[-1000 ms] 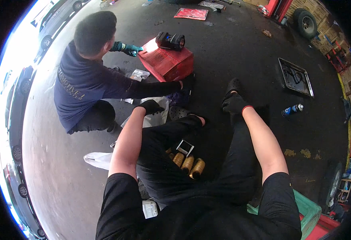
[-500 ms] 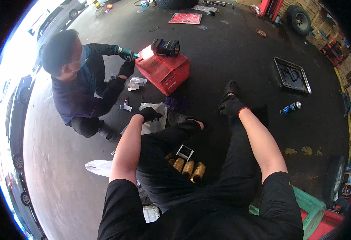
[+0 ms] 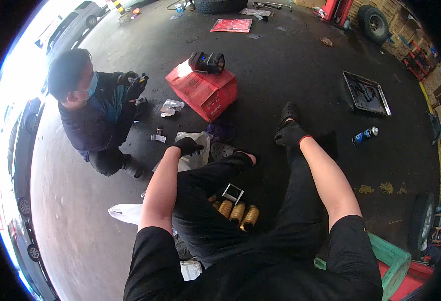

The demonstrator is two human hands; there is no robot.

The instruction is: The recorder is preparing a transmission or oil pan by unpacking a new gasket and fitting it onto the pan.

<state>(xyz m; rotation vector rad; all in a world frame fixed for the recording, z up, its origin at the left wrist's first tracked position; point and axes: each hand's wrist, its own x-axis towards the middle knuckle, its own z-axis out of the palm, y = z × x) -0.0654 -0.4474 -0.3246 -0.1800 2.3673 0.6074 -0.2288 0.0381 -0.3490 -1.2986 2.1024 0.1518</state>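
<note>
My left hand (image 3: 186,146), in a black glove, hangs past my left knee with its fingers loosely apart and nothing in them. A clear plastic bag (image 3: 196,158) lies on the floor just below it. Over my right knee rests my right hand (image 3: 291,136), gloved in black with a red cuff edge; its fingers drape loosely and hold nothing I can see. Between my legs, several gold ribbed cylinders (image 3: 249,217) lie beside a small white-framed square part (image 3: 233,192). A dark purple cloth (image 3: 221,131) lies beside the bag.
A crouching co-worker (image 3: 92,110) holds something small near a red cardboard box (image 3: 208,93) with a black work lamp (image 3: 207,62) on top. To the right are a metal drip tray (image 3: 348,90) and a blue-black spray can (image 3: 365,135). A green padded frame (image 3: 398,268) stands behind me.
The co-worker has leaned back from the red box, drawing both gloved hands in toward the chest. My own hands have stayed in place.
</note>
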